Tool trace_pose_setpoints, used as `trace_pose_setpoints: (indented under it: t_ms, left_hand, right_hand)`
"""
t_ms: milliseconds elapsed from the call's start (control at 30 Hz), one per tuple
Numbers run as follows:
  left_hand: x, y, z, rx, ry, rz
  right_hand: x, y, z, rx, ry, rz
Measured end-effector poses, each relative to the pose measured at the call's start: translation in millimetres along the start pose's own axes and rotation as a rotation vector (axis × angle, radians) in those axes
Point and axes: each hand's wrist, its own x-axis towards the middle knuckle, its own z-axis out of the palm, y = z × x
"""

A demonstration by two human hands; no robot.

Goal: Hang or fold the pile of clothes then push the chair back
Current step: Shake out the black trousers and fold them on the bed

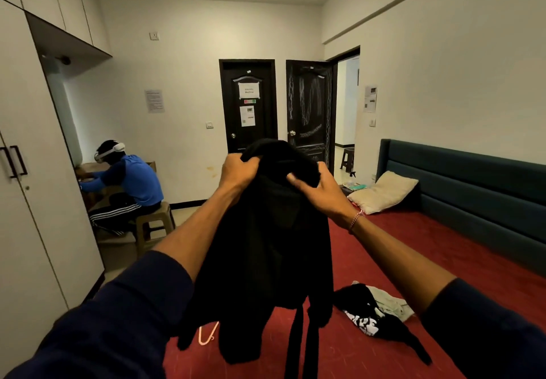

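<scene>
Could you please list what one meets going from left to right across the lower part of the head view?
Wardrobe → seated person in blue → pink hanger → black garment held up by both hands → pile of clothes on the red bed → dark headboard.

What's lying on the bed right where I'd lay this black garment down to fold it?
The black garment hangs from both hands, left hand and right hand. On the red bed beneath it lie a pink hanger and a clothes pile.
</scene>
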Motion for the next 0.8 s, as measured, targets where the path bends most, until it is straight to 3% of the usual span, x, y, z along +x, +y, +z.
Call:
trace_pose_setpoints:
  t_ms: [133,200,367,500,667,800]
  left_hand:
    - [8,9,-24,0.149,0.061,0.064]
    - [12,11,-34,0.195,0.055,0.102]
    - [17,17,-44,0.127,-0.046,0.152]
    - [20,24,-44,0.115,-0.036,0.125]
    - [27,22,-56,0.198,-0.052,0.138]
    - [32,9,-63,0.204,-0.161,0.172]
  right_hand:
    - [8,-8,-6,-0.261,-0.195,-0.049]
    - [15,-12,-5,-0.362,-0.202,-0.124]
    - [29,-23,-1,-0.322,-0.119,-0.169]
    - [38,-28,0,-0.273,-0.016,-0.178]
    - [44,-38,-15,-0.213,-0.147,-0.142]
    - [52,-45,-25,-0.26,-0.169,-0.219]
